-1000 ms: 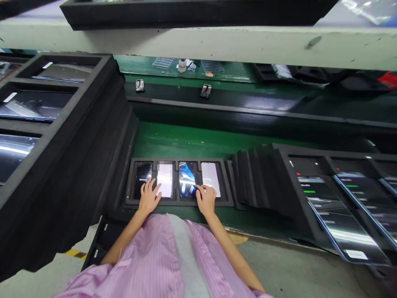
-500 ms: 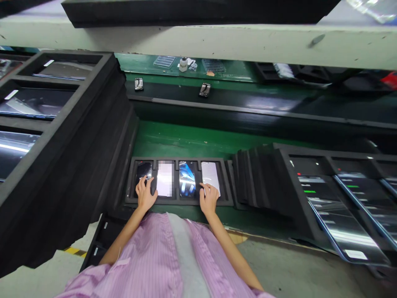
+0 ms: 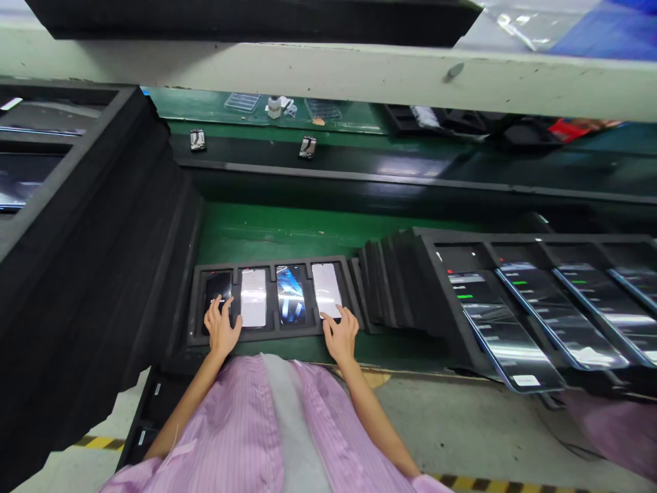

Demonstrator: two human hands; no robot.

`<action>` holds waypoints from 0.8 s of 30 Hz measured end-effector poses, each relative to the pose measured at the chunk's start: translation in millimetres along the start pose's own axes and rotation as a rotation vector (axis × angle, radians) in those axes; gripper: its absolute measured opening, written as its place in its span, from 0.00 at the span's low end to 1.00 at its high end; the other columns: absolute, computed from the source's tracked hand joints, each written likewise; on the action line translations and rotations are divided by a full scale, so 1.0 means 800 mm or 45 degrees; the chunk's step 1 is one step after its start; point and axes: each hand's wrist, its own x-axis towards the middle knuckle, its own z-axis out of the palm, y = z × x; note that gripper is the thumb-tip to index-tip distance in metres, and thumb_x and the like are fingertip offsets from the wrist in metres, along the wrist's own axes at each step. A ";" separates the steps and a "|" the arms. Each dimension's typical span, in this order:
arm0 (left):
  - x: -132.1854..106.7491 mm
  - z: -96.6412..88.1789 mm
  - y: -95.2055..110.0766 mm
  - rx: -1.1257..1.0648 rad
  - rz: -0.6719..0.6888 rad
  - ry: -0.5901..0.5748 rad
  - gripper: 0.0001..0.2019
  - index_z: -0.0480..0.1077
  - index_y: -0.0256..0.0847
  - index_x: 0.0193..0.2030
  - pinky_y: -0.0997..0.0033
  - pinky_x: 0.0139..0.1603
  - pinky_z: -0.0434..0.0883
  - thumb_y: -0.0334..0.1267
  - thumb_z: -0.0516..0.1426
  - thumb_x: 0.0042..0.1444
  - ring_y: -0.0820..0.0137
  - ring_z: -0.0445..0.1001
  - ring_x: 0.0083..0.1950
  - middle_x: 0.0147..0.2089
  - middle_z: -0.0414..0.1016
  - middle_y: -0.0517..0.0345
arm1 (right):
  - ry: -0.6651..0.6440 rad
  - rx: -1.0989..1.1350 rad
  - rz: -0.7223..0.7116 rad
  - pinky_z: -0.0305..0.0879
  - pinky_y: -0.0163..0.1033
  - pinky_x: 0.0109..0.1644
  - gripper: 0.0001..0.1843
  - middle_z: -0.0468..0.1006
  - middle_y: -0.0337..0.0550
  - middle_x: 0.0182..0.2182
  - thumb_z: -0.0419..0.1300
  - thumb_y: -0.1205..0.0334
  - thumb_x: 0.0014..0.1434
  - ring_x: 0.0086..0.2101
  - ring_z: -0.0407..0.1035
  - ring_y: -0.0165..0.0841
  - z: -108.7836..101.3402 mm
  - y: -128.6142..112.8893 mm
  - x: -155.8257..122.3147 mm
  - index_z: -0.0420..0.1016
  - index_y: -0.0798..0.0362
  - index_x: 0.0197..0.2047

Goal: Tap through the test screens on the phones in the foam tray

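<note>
A black foam tray (image 3: 280, 335) lies on the green bench, with phones side by side in its slots. My left hand (image 3: 222, 329) rests with its fingers spread over the lower part of the leftmost phone (image 3: 217, 282), whose screen is dark with small white lettering. Beside it is a phone with a white screen (image 3: 253, 298), then one with a blue picture on its screen (image 3: 291, 294). At the tray's right end, my right hand (image 3: 341, 333) has its fingers apart, the tips at the lower edge of another white-screened phone (image 3: 326, 284). Neither hand is gripping anything.
Tall stacks of black foam trays (image 3: 118, 226) rise on the left. To the right, foam trays stand on edge beside a tray of phones (image 3: 506, 335). Behind runs a dark conveyor (image 3: 359, 161) carrying small parts (image 3: 308, 146). A pale shelf edge (image 3: 287, 68) crosses above.
The view has shifted, so the bench sits further left. My right hand has moved from the right phone's left side to its lower edge. My left hand stays at the leftmost phone.
</note>
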 end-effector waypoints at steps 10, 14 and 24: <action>-0.002 -0.003 0.003 0.052 0.020 -0.028 0.24 0.63 0.40 0.56 0.46 0.61 0.51 0.38 0.53 0.51 0.52 0.51 0.64 0.62 0.56 0.42 | 0.044 0.007 -0.006 0.53 0.52 0.52 0.18 0.64 0.50 0.48 0.45 0.60 0.60 0.49 0.55 0.41 0.000 0.007 -0.002 0.75 0.49 0.42; -0.003 -0.004 0.015 0.111 0.209 -0.147 0.20 0.67 0.46 0.54 0.44 0.61 0.48 0.39 0.52 0.54 0.52 0.51 0.65 0.62 0.58 0.45 | 0.040 0.041 -0.001 0.53 0.51 0.52 0.17 0.64 0.50 0.48 0.45 0.60 0.60 0.49 0.55 0.41 0.003 0.004 -0.002 0.75 0.49 0.42; 0.010 0.005 0.039 0.246 0.413 -0.297 0.21 0.65 0.49 0.57 0.43 0.61 0.47 0.44 0.50 0.57 0.51 0.49 0.66 0.66 0.55 0.49 | 0.152 -0.029 0.155 0.51 0.50 0.52 0.20 0.65 0.53 0.47 0.41 0.59 0.62 0.50 0.55 0.41 0.007 0.000 0.017 0.70 0.54 0.47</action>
